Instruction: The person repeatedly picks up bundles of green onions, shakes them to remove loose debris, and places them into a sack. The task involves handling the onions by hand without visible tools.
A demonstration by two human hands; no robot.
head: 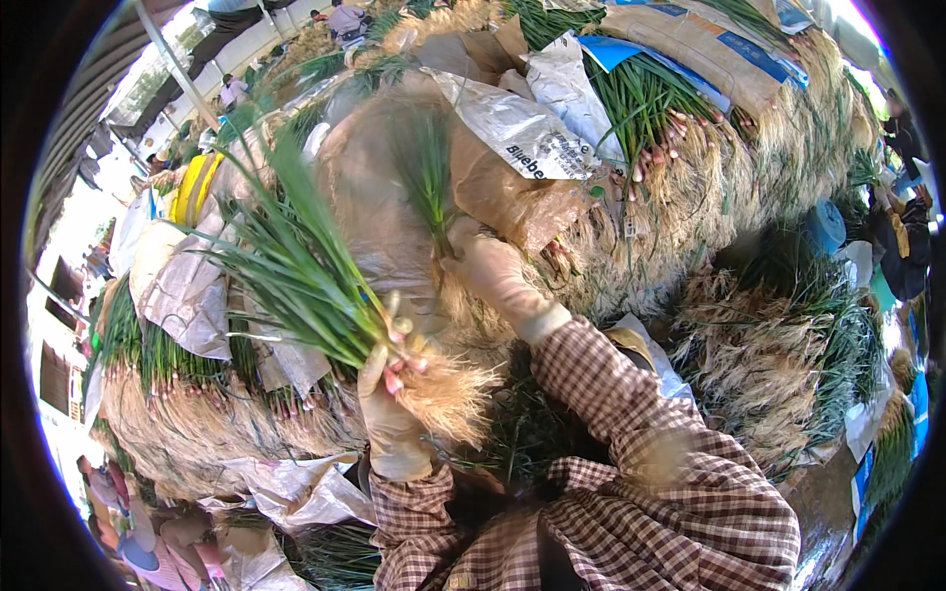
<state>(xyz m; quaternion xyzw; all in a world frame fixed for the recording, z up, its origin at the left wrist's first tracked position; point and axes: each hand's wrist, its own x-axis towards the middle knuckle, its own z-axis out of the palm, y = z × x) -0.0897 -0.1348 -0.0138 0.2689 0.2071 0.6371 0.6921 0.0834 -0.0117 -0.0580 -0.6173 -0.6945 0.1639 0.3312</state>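
My left hand (395, 421), in a pale glove, grips a thick bunch of long-leaved green plants (295, 258) by its pinkish bulbous bases. The plants look like scallions or young garlic; their leaves point up and left. Straw-coloured roots (454, 395) spread out to the right of that hand. My right hand (491, 270), gloved too, is farther forward and closed around a smaller bunch (429, 170) with upright, blurred leaves. Beneath this bunch is a plastic-covered heap (369, 185), with a brown paper sack (510, 196) beside it.
Stacked plants with hanging roots (709, 177) rise ahead on the right, partly covered by printed sacks (687, 44). Another root-edged stack (222, 414) lies left. Lower right is a loose pile (761, 347). A white plastic sheet (303, 487) lies near my left sleeve. Several people are around the edges.
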